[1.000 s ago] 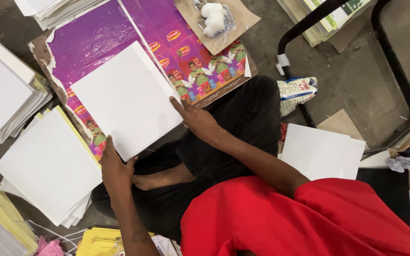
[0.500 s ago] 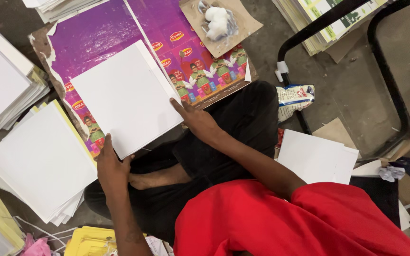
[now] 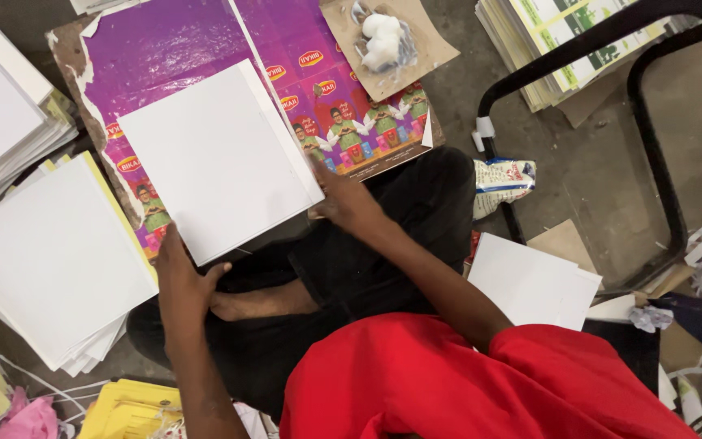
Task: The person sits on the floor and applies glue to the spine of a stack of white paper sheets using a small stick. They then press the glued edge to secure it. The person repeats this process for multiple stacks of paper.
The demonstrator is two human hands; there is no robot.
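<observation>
Even, fairly bright light falls from above, and shadows stay soft and short under the paper stacks. The white board (image 3: 219,158) reads almost blown out, with little surface detail, while the glossy purple sheet (image 3: 164,49) carries a pale sheen. The grey floor (image 3: 578,162) is dimmer. Focus is decent at centre (slight softness at the edges), and the black metal frame (image 3: 652,146) bows a little.

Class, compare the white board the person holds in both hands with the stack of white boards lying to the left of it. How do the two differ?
The held white board is a single piece; the stack of white boards is many layers. The held white board is gripped at its edges by the left hand and right hand over a purple printed sheet; the stack lies untouched. Both are plain white and roughly square.
</observation>
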